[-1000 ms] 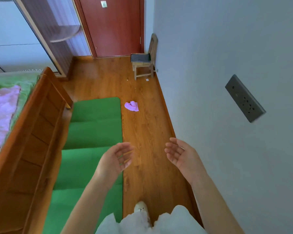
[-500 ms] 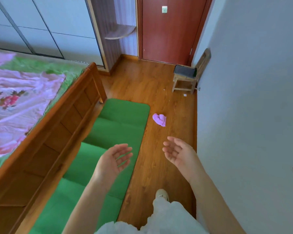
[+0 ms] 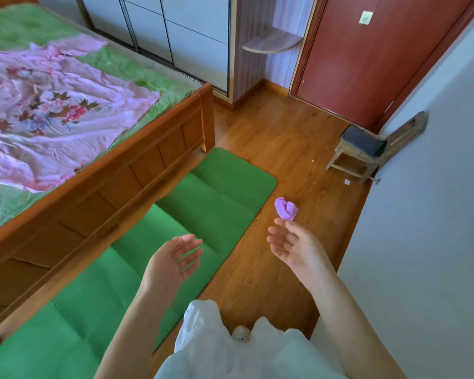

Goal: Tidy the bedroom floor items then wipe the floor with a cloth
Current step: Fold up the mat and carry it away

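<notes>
Both hands held out empty above the bedroom floor, a crumpled cloth lying ahead.

The left hand [image 3: 175, 258] and right hand [image 3: 293, 247] are seen palm-inward, fingers loosely spread, nothing gripped. The purple cloth [image 3: 286, 209] is found on the wooden floor [image 3: 271, 149] at 12 o'clock from the right fingertips, just beside the green mat [image 3: 203, 214], whose near end is cut off. At 2 o'clock a small stool [image 3: 359, 154] is set against the wall; small scraps near it cannot be identified.
</notes>
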